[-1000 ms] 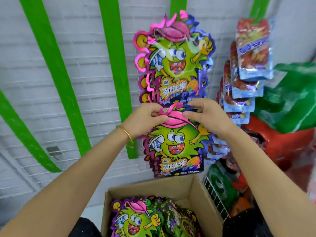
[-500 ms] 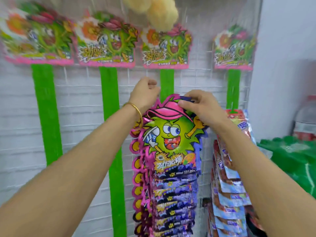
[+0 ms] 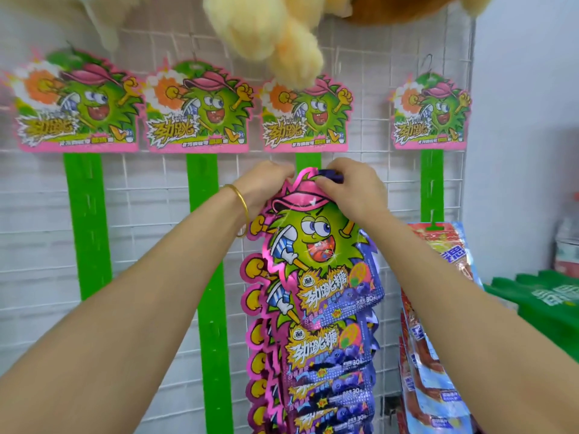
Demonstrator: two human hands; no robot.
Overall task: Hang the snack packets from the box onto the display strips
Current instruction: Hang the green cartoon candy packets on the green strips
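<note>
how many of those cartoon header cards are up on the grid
4 cards in a row along the top of the grid: far left, second, third partly behind a plush, far right. More may lie past the left edge.

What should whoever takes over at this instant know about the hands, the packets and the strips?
Hands: right hand pinches the top packet at its hanging end, against the third strip. The left hand is curled at that packet's upper left corner; what it grips is hidden.
Done: a column of packets hangs below on that strip; red packets hang on the fourth strip.
Left: get this packet hooked, then fill the bare first strip and second strip. The box is out of view.
</note>
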